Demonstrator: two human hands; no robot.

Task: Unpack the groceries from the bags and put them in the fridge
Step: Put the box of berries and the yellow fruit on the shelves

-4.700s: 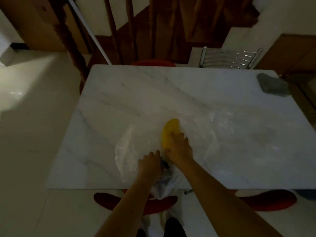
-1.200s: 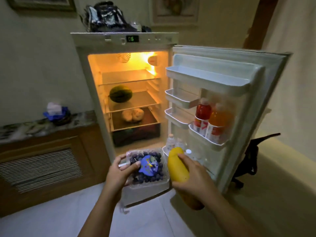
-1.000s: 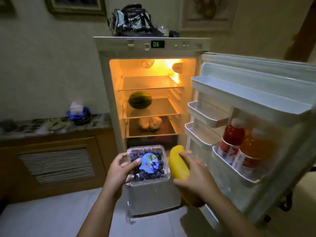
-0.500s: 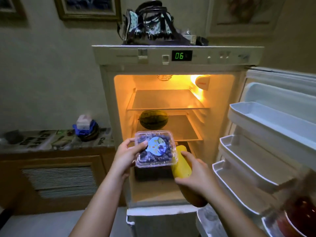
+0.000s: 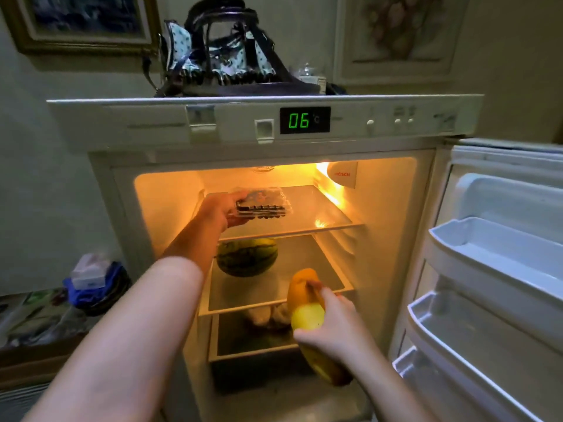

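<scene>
The fridge stands open, lit inside. My left hand reaches into it and grips a clear box of blueberries at its left end, right over the top glass shelf. My right hand holds a long yellow mango in front of the middle shelf, its tip pointing into the fridge. A green striped melon lies on the middle shelf, and a pale lumpy item lies on the shelf below, half hidden by the mango.
The fridge door hangs open to the right with bare white racks. A dark bag sits on top of the fridge. At the left, a low counter carries a blue bundle and papers.
I have stepped closer to the fridge. My left hand has lifted the blueberry box from chest height onto the top shelf level. The mango in my right hand has moved toward the middle shelf.
</scene>
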